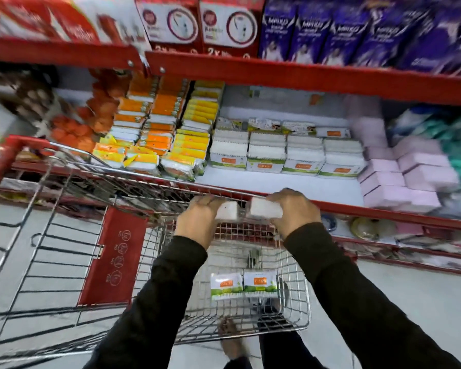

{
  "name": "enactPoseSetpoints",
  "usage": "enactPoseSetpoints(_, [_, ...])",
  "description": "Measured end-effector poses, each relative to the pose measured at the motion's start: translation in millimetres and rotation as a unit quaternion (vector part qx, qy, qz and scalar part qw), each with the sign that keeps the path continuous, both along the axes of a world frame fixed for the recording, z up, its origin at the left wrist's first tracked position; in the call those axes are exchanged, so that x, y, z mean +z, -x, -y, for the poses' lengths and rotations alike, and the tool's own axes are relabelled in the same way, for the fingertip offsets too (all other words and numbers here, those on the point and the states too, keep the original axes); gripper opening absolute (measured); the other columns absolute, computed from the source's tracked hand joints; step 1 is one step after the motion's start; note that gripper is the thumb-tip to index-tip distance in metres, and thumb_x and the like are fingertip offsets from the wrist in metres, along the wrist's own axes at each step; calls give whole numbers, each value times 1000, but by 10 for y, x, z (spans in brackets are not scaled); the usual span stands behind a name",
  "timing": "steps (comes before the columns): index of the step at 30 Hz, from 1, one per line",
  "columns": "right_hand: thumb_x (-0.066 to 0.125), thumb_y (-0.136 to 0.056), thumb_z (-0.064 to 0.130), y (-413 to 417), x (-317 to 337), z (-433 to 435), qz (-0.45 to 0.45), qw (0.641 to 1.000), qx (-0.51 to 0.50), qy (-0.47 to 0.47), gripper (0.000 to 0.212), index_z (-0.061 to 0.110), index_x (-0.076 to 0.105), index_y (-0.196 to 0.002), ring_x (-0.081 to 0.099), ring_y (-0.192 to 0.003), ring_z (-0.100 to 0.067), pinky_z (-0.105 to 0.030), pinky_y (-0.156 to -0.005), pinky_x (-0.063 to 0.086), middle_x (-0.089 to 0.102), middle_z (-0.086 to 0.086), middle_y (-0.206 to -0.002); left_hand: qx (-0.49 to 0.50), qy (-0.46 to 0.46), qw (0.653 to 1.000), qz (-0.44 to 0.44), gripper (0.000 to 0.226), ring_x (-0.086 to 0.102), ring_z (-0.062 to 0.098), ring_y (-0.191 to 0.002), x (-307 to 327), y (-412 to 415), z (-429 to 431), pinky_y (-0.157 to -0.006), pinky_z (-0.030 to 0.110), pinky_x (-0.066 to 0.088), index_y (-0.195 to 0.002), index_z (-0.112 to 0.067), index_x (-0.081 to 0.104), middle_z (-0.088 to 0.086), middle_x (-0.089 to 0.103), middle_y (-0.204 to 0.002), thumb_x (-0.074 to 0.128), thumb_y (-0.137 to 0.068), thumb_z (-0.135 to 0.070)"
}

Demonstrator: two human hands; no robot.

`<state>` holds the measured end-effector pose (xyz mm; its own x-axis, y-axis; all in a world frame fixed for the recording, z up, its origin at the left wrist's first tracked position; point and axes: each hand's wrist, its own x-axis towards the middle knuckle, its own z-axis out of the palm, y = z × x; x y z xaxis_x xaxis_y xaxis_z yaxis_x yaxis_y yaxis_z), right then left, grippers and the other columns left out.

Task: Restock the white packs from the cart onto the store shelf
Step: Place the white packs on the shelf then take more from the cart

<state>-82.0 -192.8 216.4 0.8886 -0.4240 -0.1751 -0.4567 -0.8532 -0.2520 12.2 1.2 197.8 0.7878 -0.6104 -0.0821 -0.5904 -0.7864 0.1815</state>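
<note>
My left hand (197, 219) grips a white pack (228, 211) and my right hand (293, 209) grips another white pack (265, 209). Both are held side by side above the wire cart (298, 302), just in front of the red shelf edge (357, 209). Two more white packs with green and orange labels (244, 284) lie flat on the cart's bottom. On the shelf, stacks of the same white packs (285, 153) stand in a row, with bare white shelf floor (277, 182) in front of them.
Orange and yellow packs (171, 129) fill the shelf left of the white stacks; pink packs (399, 179) sit to the right. Purple boxes (357, 30) and red-white boxes (197, 22) stand on the upper shelf. The cart's red child-seat flap (112, 257) hangs at left.
</note>
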Motion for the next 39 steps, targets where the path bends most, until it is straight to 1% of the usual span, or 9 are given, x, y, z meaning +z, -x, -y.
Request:
enactPoseSetpoints(5, [73, -81, 16, -259, 220, 290, 63, 995, -24, 73, 52, 33, 62, -129, 58, -118, -21, -34, -90, 53, 61, 3, -126, -30, 36, 996, 76, 59, 59, 32, -119, 273, -409, 483, -85, 45, 60, -134, -23, 59, 6, 63, -130, 66, -82, 3])
enactPoseSetpoints(9, [71, -83, 10, -555, 142, 483, 31, 995, -11, 92, 52, 32, 62, -129, 59, -117, -25, -38, -89, 55, 62, -1, -125, -54, -51, 994, 79, 60, 53, 35, -123, 253, -696, 855, -91, 47, 56, -140, -21, 52, 9, 59, -130, 48, -88, 9])
enactPoseSetpoints(18, [71, -81, -2, -909, -298, 555, -23, 993, 62, 95, 46, 19, 67, -121, 62, -108, -29, -38, -83, 58, 66, -7, -110, -68, -129, 989, 35, 51, 63, 30, -118, -166, -900, 1090, -91, 45, 54, -137, -21, 55, 6, 62, -131, 54, -92, 5])
enactPoseSetpoints(23, [69, -81, 0, -857, -397, 630, 23, 996, 78, 46, 55, 25, 62, -130, 54, -123, -26, -38, -97, 53, 60, -3, -131, -72, -38, 996, 19, 62, 61, 30, -120, -336, -927, 945, -90, 44, 58, -140, -20, 50, 9, 59, -137, 60, -85, 6])
enactPoseSetpoints(28, [70, -83, 6, -368, -532, 347, 192, 975, 49, -100, 23, 20, 71, -101, 52, -106, -19, -28, -93, 47, 57, -3, -112, -85, 120, 986, 83, 60, 64, 28, -110, -600, -388, 598, -85, 40, 60, -126, -13, 62, 9, 67, -122, 69, -71, 11])
enactPoseSetpoints(30, [68, -84, 8, -122, -792, 119, 117, 983, 69, -123, 24, 22, 68, -103, 54, -104, -17, -27, -91, 50, 55, 0, -112, -73, 99, 991, 49, 56, 66, 26, -104, -834, -51, 412, -77, 37, 62, -122, -15, 63, 7, 67, -119, 73, -72, 7])
enactPoseSetpoints(32, [63, -86, 3, 81, -1165, -96, -35, 986, 85, -139, 36, 25, 63, -115, 51, -119, -19, -32, -99, 51, 51, 0, -127, -50, -14, 997, -59, 56, 59, 24, -119, -1088, 229, 260, -87, 34, 59, -134, -19, 52, 4, 57, -136, 71, -83, -6])
enactPoseSetpoints(36, [54, -93, 3, 301, -1896, -318, -285, 941, 76, -165, 52, 12, 44, -143, 37, -138, -31, -45, -111, 41, 34, -10, -151, -51, -215, 940, -259, 77, 33, 28, -143, -1730, 450, 35, -110, 38, 44, -155, -17, 20, 8, 28, -157, 65, -93, -29])
enactPoseSetpoints(39, [50, -95, 3, 368, -2267, -406, -351, 924, 112, -106, 50, 4, 41, -144, 34, -140, -34, -45, -115, 35, 29, -15, -153, -34, -289, 898, -329, 102, 27, 34, -146, -2174, 518, -77, -116, 42, 36, -157, -10, 1, 15, 20, -161, 73, -88, -30])
